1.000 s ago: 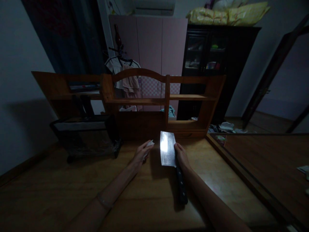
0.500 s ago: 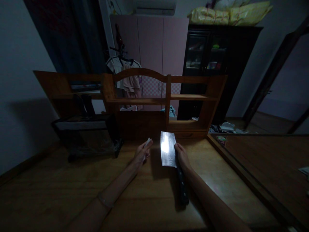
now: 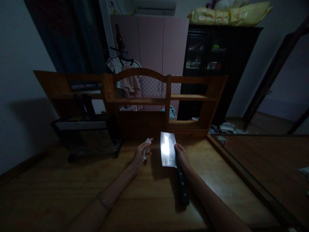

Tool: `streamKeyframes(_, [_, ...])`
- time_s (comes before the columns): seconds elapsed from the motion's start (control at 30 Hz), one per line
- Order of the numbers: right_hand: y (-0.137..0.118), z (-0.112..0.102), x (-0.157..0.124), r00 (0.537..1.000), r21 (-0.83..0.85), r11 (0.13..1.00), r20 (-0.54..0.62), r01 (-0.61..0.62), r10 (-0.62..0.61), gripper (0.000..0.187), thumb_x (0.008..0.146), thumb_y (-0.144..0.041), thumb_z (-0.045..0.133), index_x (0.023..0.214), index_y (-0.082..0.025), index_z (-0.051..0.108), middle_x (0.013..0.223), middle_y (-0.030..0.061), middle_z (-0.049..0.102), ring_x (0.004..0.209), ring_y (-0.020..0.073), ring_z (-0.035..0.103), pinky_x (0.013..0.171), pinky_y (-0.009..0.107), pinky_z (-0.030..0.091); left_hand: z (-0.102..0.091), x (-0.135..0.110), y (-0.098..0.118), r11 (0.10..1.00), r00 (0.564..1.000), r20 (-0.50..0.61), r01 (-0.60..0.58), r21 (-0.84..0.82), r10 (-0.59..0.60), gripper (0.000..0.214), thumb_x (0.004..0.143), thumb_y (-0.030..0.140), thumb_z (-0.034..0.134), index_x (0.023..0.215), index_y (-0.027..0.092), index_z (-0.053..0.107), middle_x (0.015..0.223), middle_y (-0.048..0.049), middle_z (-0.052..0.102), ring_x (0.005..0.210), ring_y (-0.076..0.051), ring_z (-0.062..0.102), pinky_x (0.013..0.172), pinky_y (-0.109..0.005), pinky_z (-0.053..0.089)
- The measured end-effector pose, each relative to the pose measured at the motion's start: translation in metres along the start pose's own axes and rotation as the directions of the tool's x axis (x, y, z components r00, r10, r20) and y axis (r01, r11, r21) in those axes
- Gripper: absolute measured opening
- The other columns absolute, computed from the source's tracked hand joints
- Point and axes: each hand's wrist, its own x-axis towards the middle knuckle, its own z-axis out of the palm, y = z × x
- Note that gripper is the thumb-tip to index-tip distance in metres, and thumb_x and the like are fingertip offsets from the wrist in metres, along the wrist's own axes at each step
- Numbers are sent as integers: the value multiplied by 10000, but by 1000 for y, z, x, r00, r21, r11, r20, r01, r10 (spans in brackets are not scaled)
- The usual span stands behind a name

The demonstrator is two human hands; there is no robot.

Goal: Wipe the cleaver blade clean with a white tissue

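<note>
A cleaver (image 3: 168, 149) with a broad shiny blade and a black riveted handle is held up over the wooden bed-like surface (image 3: 149, 199). My right hand (image 3: 182, 157) is closed on it near the blade's right edge, while the handle points down toward me. Left of the blade, and apart from it, my left hand (image 3: 140, 153) holds a crumpled white tissue (image 3: 145, 152) between thumb and fingers. Part of the tissue is hidden by that hand.
A black knife holder (image 3: 84, 137) with dark handles sticking up stands at the left. Behind lies a wooden shelf unit (image 3: 138, 101). A raised wooden edge (image 3: 231, 164) runs along the right. Pink wardrobe doors (image 3: 151, 45) and a dark cabinet (image 3: 222, 77) are farther back.
My left hand has turned and its fingers have loosened a little, so more of the tissue shows. The cleaver and my right hand stay almost in place.
</note>
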Motion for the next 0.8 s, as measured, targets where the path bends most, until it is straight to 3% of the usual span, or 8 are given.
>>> streamKeyframes(0.13, [1, 0, 1, 1000, -2, 1000, 6, -6, 6, 360, 702, -483, 642, 876, -178, 718, 922, 55, 728, 907, 253, 609, 811, 334, 443, -2, 0, -2, 985, 999, 46, 25, -169, -17, 536, 761, 295, 527, 1235, 61, 618, 689, -9, 594, 479, -81, 474, 527, -228, 501])
streamKeyframes(0.2, [0, 0, 1, 1000, -2, 1000, 1, -5, 5, 358, 697, -483, 645, 869, -178, 719, 924, 58, 728, 912, 254, 605, 816, 334, 440, -2, 2, -5, 984, 998, 56, 38, -175, -29, 516, 771, 277, 514, 1237, 80, 615, 816, -50, 658, 573, -108, 580, 570, -235, 521])
streamKeyframes(0.3, [-1, 0, 1, 1000, 0, 1000, -7, 4, -4, 344, 688, -483, 654, 840, -182, 718, 896, 52, 727, 899, 252, 598, 806, 328, 438, -3, 7, -9, 996, 998, 1, 55, -71, -55, 504, 760, 253, 578, 1239, 99, 612, 921, -100, 703, 694, -159, 674, 589, -232, 520])
streamKeyframes(0.47, [-1, 1, 0, 1000, 19, 1000, -18, 10, -10, 335, 697, -490, 637, 816, -185, 707, 849, 47, 721, 835, 238, 599, 746, 316, 443, -6, 7, -14, 995, 994, -107, 23, 93, -13, 560, 769, 262, 637, 1310, 166, 528, 798, -75, 710, 599, -179, 681, 552, -275, 533])
streamKeyframes(0.63, [0, 1, 1, 999, 19, 1000, -35, 10, -9, 304, 694, -467, 636, 800, -190, 700, 846, 51, 719, 825, 235, 597, 743, 317, 441, -15, 4, -21, 990, 996, -84, -28, 137, 40, 332, 674, 163, 680, 1004, 163, 645, 816, -44, 707, 641, -161, 669, 529, -211, 492])
streamKeyframes(0.8, [2, -2, 3, 999, 4, 1000, -39, 10, -10, 315, 688, -470, 641, 814, -188, 700, 879, 53, 722, 877, 248, 593, 794, 330, 431, -18, 4, -18, 992, 991, -109, 88, 94, -78, 238, 623, 98, 707, 856, 146, 697, 809, -78, 723, 672, -197, 669, 573, -262, 519])
